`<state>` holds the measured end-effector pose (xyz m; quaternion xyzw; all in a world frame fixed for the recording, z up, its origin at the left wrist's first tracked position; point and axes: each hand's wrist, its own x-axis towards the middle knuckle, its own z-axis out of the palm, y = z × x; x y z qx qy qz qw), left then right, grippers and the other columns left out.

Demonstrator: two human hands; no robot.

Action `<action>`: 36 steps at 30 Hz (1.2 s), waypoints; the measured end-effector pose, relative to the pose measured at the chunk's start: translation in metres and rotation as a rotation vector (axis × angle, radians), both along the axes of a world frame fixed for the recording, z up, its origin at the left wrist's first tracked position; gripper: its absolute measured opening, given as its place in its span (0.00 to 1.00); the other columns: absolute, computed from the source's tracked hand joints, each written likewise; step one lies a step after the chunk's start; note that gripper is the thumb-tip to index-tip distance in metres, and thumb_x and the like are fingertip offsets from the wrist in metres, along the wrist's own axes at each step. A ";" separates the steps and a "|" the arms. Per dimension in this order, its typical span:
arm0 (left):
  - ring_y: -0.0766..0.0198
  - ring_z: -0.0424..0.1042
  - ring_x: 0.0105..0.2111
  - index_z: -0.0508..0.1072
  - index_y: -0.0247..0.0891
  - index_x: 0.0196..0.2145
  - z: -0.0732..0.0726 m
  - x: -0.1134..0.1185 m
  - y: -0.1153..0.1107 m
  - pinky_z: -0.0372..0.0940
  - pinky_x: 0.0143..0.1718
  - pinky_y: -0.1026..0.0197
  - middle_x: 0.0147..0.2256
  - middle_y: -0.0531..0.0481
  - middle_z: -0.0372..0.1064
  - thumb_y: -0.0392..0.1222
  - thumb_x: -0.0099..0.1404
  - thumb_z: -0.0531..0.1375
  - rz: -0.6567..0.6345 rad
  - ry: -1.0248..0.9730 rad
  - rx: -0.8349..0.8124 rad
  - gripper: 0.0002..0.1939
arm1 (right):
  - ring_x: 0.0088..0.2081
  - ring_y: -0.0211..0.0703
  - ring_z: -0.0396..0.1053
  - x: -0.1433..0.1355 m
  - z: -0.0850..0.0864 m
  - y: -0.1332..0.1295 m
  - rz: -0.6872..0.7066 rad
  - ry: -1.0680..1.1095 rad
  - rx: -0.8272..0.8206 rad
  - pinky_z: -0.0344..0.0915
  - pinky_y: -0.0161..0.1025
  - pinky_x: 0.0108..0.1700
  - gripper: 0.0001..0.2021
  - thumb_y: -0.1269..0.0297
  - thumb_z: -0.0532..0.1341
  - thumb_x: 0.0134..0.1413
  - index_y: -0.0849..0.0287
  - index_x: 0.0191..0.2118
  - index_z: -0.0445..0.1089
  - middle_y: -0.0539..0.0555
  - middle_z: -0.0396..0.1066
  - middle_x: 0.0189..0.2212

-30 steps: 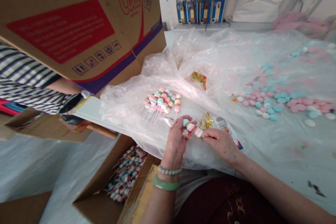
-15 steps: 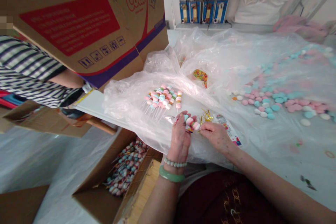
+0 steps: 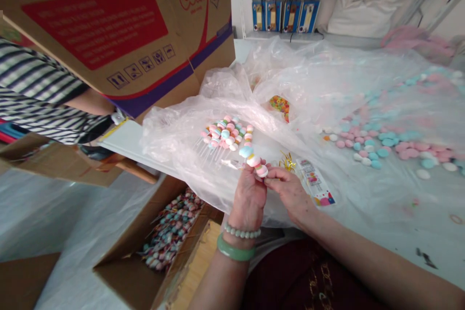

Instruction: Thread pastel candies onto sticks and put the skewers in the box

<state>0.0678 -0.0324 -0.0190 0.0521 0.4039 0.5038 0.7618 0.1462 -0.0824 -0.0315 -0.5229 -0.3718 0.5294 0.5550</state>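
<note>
A candy skewer of pink, white and blue pieces lies across the fingers of my left hand, which is closed around it. My right hand pinches at its near end, by the lowest pink piece; the fingertips hide the exact grip. Just beyond, a heap of similar candy skewers rests on clear plastic, their pale sticks pointing toward me. One more skewer lies at the heap's right side. Gold twist ties and a printed clear packet are right of my hands. A shiny clear wrapper lies to the left.
Loose pastel candies spread over the right of the table under plastic sheeting. A large cardboard box stands at the left. Below the table edge, an open carton holds many candy skewers. Beside the box, a person in a striped top is partly visible.
The candy skewer has turned up into fuller view, its blue end now pointing away. My right hand has shifted left, closer to my left hand. The whole view has moved slightly.
</note>
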 end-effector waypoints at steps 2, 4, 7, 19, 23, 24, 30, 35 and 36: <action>0.70 0.65 0.23 0.67 0.35 0.21 0.005 0.000 -0.003 0.62 0.27 0.67 0.22 0.52 0.64 0.32 0.62 0.53 -0.034 -0.057 0.016 0.12 | 0.32 0.39 0.62 -0.001 -0.004 0.003 -0.045 -0.003 -0.041 0.56 0.38 0.37 0.04 0.67 0.61 0.43 0.58 0.22 0.70 0.48 0.66 0.23; 0.68 0.67 0.25 0.71 0.34 0.26 0.008 -0.003 -0.004 0.63 0.28 0.66 0.24 0.51 0.67 0.35 0.62 0.55 -0.104 -0.129 0.056 0.08 | 0.27 0.37 0.59 0.004 -0.005 0.007 -0.072 0.027 -0.071 0.54 0.37 0.33 0.04 0.67 0.62 0.41 0.59 0.21 0.70 0.47 0.65 0.20; 0.65 0.70 0.29 0.74 0.35 0.36 0.005 -0.012 -0.004 0.66 0.31 0.62 0.31 0.49 0.71 0.41 0.61 0.58 -0.200 -0.168 0.072 0.08 | 0.24 0.34 0.57 0.015 -0.002 0.012 -0.060 0.149 -0.132 0.52 0.35 0.29 0.05 0.66 0.65 0.37 0.60 0.19 0.69 0.46 0.64 0.18; 0.61 0.73 0.34 0.77 0.33 0.33 -0.017 -0.029 0.003 0.67 0.36 0.61 0.34 0.45 0.75 0.40 0.51 0.68 -0.221 0.165 0.357 0.12 | 0.17 0.30 0.55 0.045 0.006 0.027 0.079 0.429 -0.403 0.46 0.32 0.20 0.10 0.68 0.69 0.29 0.61 0.21 0.68 0.46 0.61 0.14; 0.67 0.70 0.26 0.76 0.32 0.24 -0.020 -0.029 0.006 0.65 0.32 0.65 0.24 0.49 0.73 0.38 0.44 0.70 -0.101 0.244 0.339 0.09 | 0.18 0.31 0.54 0.048 0.003 0.030 0.139 0.416 -0.393 0.46 0.33 0.21 0.09 0.68 0.68 0.31 0.61 0.21 0.67 0.46 0.60 0.14; 0.68 0.69 0.25 0.75 0.32 0.22 -0.022 -0.029 0.006 0.64 0.30 0.66 0.22 0.50 0.72 0.38 0.43 0.71 -0.070 0.265 0.323 0.09 | 0.18 0.31 0.54 0.048 0.002 0.029 0.135 0.386 -0.370 0.46 0.33 0.21 0.09 0.67 0.68 0.31 0.61 0.21 0.67 0.46 0.60 0.14; 0.72 0.64 0.20 0.70 0.34 0.20 -0.029 -0.021 0.007 0.61 0.25 0.68 0.18 0.57 0.66 0.37 0.43 0.70 0.117 0.278 0.238 0.11 | 0.22 0.32 0.55 0.036 0.003 0.018 0.158 0.279 -0.249 0.47 0.35 0.25 0.08 0.64 0.68 0.35 0.60 0.22 0.68 0.46 0.62 0.19; 0.70 0.67 0.25 0.73 0.36 0.29 -0.025 -0.008 -0.001 0.61 0.26 0.67 0.26 0.55 0.70 0.42 0.51 0.66 0.107 0.297 0.355 0.09 | 0.23 0.33 0.53 0.017 0.009 0.017 0.083 0.196 -0.196 0.47 0.36 0.27 0.07 0.66 0.65 0.36 0.60 0.18 0.66 0.45 0.59 0.16; 0.70 0.67 0.25 0.73 0.36 0.29 -0.024 -0.008 -0.002 0.61 0.26 0.67 0.27 0.54 0.70 0.43 0.52 0.66 0.073 0.299 0.336 0.10 | 0.22 0.33 0.53 0.016 0.009 0.018 0.036 0.168 -0.195 0.47 0.36 0.27 0.07 0.66 0.65 0.35 0.59 0.17 0.66 0.45 0.59 0.16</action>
